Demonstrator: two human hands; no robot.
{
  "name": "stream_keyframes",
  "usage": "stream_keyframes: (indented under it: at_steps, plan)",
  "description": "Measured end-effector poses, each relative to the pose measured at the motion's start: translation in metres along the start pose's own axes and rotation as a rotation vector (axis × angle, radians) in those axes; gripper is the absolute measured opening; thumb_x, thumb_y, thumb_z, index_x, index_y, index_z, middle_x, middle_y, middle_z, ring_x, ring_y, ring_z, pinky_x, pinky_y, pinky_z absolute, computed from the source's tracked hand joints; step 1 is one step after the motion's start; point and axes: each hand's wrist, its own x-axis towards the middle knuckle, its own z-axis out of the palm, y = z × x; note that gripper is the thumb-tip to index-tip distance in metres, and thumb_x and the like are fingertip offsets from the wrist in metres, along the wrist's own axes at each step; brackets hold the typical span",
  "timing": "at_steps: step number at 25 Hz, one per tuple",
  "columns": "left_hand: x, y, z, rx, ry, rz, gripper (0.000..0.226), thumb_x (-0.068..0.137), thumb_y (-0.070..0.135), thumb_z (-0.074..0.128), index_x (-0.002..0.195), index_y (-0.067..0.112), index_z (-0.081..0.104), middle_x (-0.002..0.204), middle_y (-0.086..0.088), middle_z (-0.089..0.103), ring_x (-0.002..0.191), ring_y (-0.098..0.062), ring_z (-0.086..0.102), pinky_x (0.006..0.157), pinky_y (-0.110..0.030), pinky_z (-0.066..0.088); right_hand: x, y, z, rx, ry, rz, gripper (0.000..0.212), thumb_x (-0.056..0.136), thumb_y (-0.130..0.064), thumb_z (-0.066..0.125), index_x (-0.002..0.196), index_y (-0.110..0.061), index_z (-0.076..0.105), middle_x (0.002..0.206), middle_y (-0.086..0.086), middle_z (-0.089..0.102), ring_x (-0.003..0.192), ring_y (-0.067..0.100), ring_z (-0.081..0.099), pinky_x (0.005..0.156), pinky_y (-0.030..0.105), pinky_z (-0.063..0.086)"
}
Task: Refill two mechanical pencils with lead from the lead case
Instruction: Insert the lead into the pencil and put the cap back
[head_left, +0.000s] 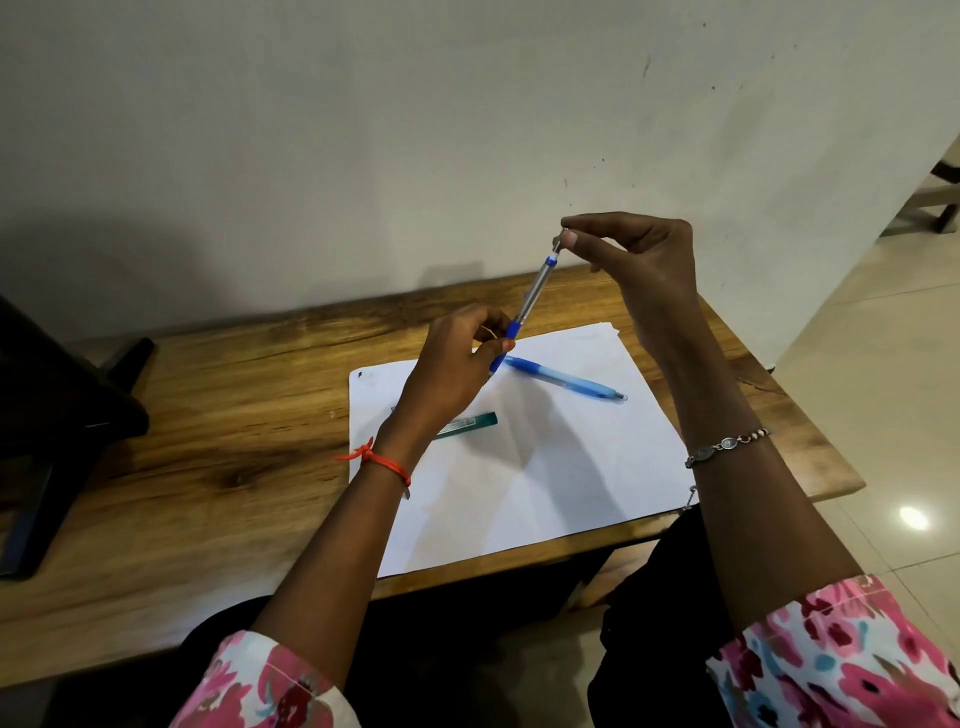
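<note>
While the left hand clamps the pencil low, its axis slants up-right to the right hand, whose fingers pinch the cap end.

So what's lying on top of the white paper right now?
On the white paper lie a blue pencil and a green lead case, its left end hidden behind the left hand.

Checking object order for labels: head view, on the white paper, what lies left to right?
Green lead case, partly hidden under the left hand → light blue pencil lying on the paper. The other pencil is held up in both hands, so left out.
</note>
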Motion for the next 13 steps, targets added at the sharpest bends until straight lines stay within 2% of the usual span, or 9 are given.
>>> stream_keyframes:
  at_steps: [3, 4, 7, 9, 13]
  plan:
    - [0.0003, -0.0002, 0.0008, 0.012, 0.007, -0.007, 0.012, 0.086, 0.007, 0.057, 0.096, 0.005, 0.064, 0.087, 0.001, 0.059, 0.077, -0.013, 0.056, 0.052, -0.014, 0.042, -0.0001, 0.0009, 0.0006, -0.032, -0.017, -0.006, 0.023, 0.079, -0.008, 0.072, 0.101, -0.013, 0.070, 0.083, -0.005, 0.072, 0.080, -0.001, 0.066, 0.068, 0.012, 0.047]
    - [0.0006, -0.0001, 0.0009, 0.006, 0.006, -0.013, 0.012, 0.087, 0.007, 0.057, 0.096, 0.005, 0.064, 0.088, 0.000, 0.059, 0.078, -0.014, 0.057, 0.054, -0.014, 0.045, -0.0002, 0.0011, 0.0006, -0.043, -0.023, -0.008, 0.023, 0.079, -0.009, 0.072, 0.101, -0.013, 0.070, 0.088, -0.004, 0.072, 0.081, 0.000, 0.066, 0.069, 0.013, 0.048]
    - [0.0017, -0.0005, 0.0005, -0.016, -0.003, -0.023, 0.013, 0.086, 0.006, 0.057, 0.098, 0.004, 0.063, 0.090, -0.001, 0.059, 0.081, -0.016, 0.058, 0.070, -0.026, 0.049, -0.0002, 0.0016, 0.0015, -0.066, -0.038, -0.012, 0.023, 0.079, -0.010, 0.072, 0.102, -0.013, 0.070, 0.092, -0.001, 0.071, 0.082, 0.001, 0.066, 0.070, 0.015, 0.048]
    - [0.0013, -0.0008, 0.0009, -0.024, -0.003, -0.025, 0.013, 0.087, 0.005, 0.057, 0.098, 0.004, 0.063, 0.091, -0.001, 0.060, 0.082, -0.016, 0.058, 0.072, -0.028, 0.049, -0.0002, 0.0017, 0.0023, -0.081, -0.042, -0.018, 0.023, 0.080, -0.010, 0.072, 0.102, -0.012, 0.069, 0.092, -0.001, 0.071, 0.080, 0.000, 0.066, 0.070, 0.016, 0.048]
    - [0.0011, -0.0008, 0.0025, -0.010, 0.031, -0.013, 0.015, 0.087, 0.006, 0.056, 0.100, 0.004, 0.063, 0.092, -0.001, 0.059, 0.084, -0.013, 0.055, 0.065, -0.011, 0.042, 0.0006, 0.0023, 0.0022, -0.094, -0.043, -0.020, 0.018, 0.081, -0.008, 0.070, 0.098, -0.011, 0.070, 0.091, 0.002, 0.071, 0.075, 0.004, 0.064, 0.066, 0.018, 0.047]
